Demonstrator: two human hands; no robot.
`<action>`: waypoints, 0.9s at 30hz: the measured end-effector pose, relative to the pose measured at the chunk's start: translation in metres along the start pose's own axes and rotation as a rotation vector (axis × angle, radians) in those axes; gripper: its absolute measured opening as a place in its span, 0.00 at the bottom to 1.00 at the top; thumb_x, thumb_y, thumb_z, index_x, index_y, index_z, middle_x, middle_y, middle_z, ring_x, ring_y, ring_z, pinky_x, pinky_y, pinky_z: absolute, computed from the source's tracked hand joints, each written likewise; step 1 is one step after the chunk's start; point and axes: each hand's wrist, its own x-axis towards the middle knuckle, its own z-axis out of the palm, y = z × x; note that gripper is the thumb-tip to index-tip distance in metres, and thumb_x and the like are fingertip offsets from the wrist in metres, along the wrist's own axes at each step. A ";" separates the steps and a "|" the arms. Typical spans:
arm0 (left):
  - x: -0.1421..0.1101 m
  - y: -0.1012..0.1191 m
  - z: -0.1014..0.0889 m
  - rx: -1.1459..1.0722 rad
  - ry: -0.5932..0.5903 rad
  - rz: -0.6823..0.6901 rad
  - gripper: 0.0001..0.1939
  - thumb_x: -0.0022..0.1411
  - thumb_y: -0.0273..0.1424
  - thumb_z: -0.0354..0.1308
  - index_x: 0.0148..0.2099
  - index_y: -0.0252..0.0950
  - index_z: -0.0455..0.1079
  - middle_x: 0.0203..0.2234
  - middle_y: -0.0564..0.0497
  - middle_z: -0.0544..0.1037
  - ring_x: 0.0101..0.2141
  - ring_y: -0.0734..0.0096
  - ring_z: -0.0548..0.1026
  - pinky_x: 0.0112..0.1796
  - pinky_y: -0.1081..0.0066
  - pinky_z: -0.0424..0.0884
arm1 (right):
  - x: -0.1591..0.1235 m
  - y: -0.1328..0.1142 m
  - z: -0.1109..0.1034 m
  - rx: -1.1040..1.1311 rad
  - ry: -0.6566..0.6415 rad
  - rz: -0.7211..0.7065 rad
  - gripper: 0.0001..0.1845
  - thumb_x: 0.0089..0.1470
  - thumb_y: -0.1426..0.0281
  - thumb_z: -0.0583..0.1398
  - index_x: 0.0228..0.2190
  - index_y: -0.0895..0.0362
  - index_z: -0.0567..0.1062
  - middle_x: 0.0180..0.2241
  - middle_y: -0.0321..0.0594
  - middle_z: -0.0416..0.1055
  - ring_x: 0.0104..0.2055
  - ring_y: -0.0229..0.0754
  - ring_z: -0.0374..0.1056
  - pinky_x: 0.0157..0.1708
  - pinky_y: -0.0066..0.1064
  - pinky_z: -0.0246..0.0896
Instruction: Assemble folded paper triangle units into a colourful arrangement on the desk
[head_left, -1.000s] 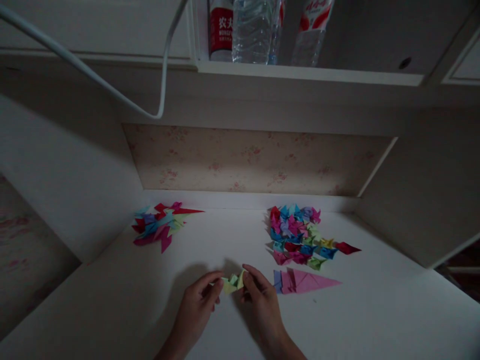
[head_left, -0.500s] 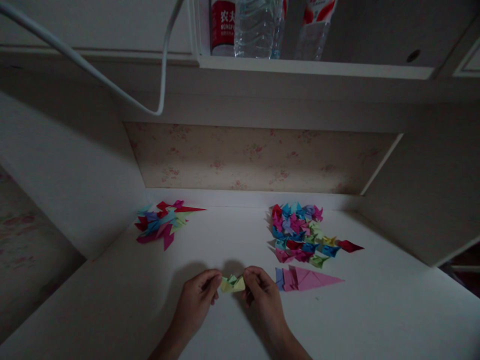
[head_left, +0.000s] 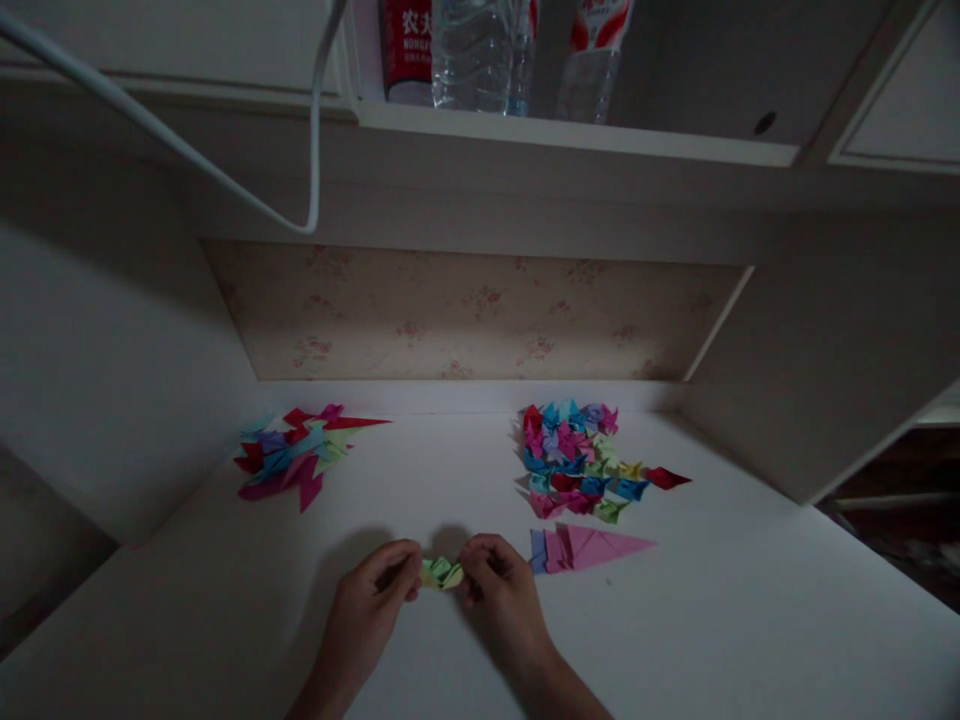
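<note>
A small yellow-green piece of folded origami paper (head_left: 442, 573) is stretched between my two hands, over the white tabletop (head_left: 442, 460). My left hand (head_left: 375, 590) pinches its left end between thumb and fingers. At the other end, my right hand (head_left: 504, 588) has it in a similar pinch, and the fingertips cover part of the paper. Just right of that hand lie flat pink folded papers (head_left: 600, 547) with a lilac one at their left end. Behind these sit rows of small colourful origami figures (head_left: 574, 455).
A loose pile of folded papers (head_left: 300, 450) in several colours lies at the back left. Plastic bottles (head_left: 472, 55) stand on a shelf (head_left: 570, 140) above. A white cable (head_left: 313, 150) hangs at upper left, and side panels (head_left: 810, 350) flank the table.
The view has shifted, so the surroundings appear further left. Both hands keep their pinch on the yellow-green paper, whose folded top has tipped and now shows more of its green folds.
</note>
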 end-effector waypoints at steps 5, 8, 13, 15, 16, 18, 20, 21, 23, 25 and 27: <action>0.003 -0.008 -0.002 0.026 -0.013 0.007 0.21 0.53 0.46 0.59 0.42 0.35 0.77 0.24 0.51 0.78 0.28 0.65 0.76 0.31 0.72 0.72 | 0.000 -0.003 0.000 -0.045 0.001 -0.033 0.12 0.48 0.62 0.64 0.28 0.58 0.74 0.18 0.31 0.66 0.20 0.34 0.61 0.21 0.24 0.55; 0.004 -0.011 -0.004 0.037 -0.005 0.030 0.20 0.53 0.45 0.59 0.41 0.36 0.77 0.24 0.51 0.78 0.28 0.66 0.76 0.31 0.72 0.72 | 0.000 0.001 -0.001 -0.078 0.006 -0.029 0.15 0.48 0.58 0.64 0.29 0.58 0.75 0.18 0.31 0.65 0.20 0.33 0.60 0.20 0.24 0.54; 0.003 -0.010 -0.003 0.012 -0.020 0.012 0.20 0.52 0.46 0.61 0.40 0.36 0.77 0.28 0.50 0.80 0.30 0.65 0.77 0.33 0.71 0.74 | -0.002 0.005 -0.004 -0.146 0.013 0.040 0.18 0.51 0.54 0.61 0.28 0.58 0.74 0.14 0.26 0.56 0.14 0.29 0.48 0.13 0.23 0.40; 0.001 -0.006 0.000 -0.029 -0.041 -0.038 0.24 0.51 0.47 0.61 0.44 0.35 0.75 0.28 0.50 0.80 0.30 0.64 0.77 0.34 0.70 0.75 | -0.003 0.004 -0.005 -0.180 0.012 0.006 0.19 0.52 0.54 0.60 0.28 0.58 0.74 0.15 0.27 0.57 0.15 0.30 0.50 0.14 0.23 0.42; 0.000 -0.005 0.001 -0.060 -0.050 -0.064 0.26 0.51 0.48 0.61 0.46 0.35 0.74 0.28 0.49 0.80 0.29 0.64 0.77 0.34 0.69 0.75 | -0.004 0.002 -0.006 -0.193 0.019 -0.018 0.19 0.53 0.54 0.60 0.28 0.59 0.74 0.15 0.28 0.58 0.16 0.30 0.51 0.15 0.23 0.44; 0.000 -0.002 0.005 -0.132 -0.052 -0.105 0.30 0.51 0.51 0.60 0.49 0.34 0.71 0.30 0.49 0.79 0.27 0.66 0.77 0.32 0.67 0.76 | -0.008 -0.003 -0.011 -0.187 0.050 -0.052 0.19 0.53 0.54 0.60 0.28 0.59 0.74 0.15 0.29 0.60 0.17 0.31 0.54 0.16 0.23 0.48; 0.000 -0.001 0.008 -0.196 -0.035 -0.139 0.31 0.50 0.54 0.58 0.47 0.35 0.69 0.31 0.49 0.78 0.24 0.67 0.76 0.28 0.66 0.77 | -0.014 -0.013 -0.023 -0.131 0.106 -0.058 0.18 0.52 0.54 0.61 0.29 0.59 0.74 0.16 0.30 0.62 0.18 0.33 0.57 0.17 0.24 0.52; 0.000 -0.001 0.009 -0.219 -0.035 -0.160 0.31 0.50 0.55 0.57 0.46 0.35 0.69 0.31 0.50 0.77 0.23 0.68 0.75 0.26 0.66 0.76 | -0.019 -0.019 -0.031 -0.092 0.148 -0.063 0.18 0.52 0.55 0.61 0.30 0.59 0.74 0.16 0.31 0.63 0.18 0.34 0.58 0.18 0.24 0.54; 0.000 -0.003 0.012 -0.237 -0.060 -0.202 0.31 0.49 0.57 0.56 0.43 0.35 0.69 0.28 0.51 0.75 0.20 0.69 0.74 0.23 0.67 0.75 | -0.029 -0.035 -0.056 -0.014 0.250 -0.081 0.17 0.50 0.57 0.63 0.31 0.59 0.74 0.18 0.32 0.65 0.20 0.34 0.60 0.19 0.24 0.56; 0.002 -0.006 0.015 -0.230 -0.099 -0.227 0.31 0.49 0.56 0.56 0.42 0.34 0.68 0.25 0.52 0.74 0.18 0.70 0.73 0.20 0.69 0.72 | -0.038 -0.056 -0.090 0.042 0.364 -0.120 0.15 0.48 0.59 0.65 0.32 0.59 0.74 0.20 0.33 0.67 0.21 0.34 0.61 0.19 0.23 0.57; 0.005 -0.010 0.017 -0.222 -0.120 -0.232 0.30 0.50 0.56 0.56 0.43 0.34 0.67 0.24 0.53 0.74 0.18 0.71 0.73 0.20 0.70 0.71 | -0.042 -0.078 -0.131 0.064 0.485 -0.186 0.16 0.45 0.61 0.68 0.32 0.58 0.75 0.22 0.33 0.68 0.22 0.32 0.62 0.20 0.21 0.58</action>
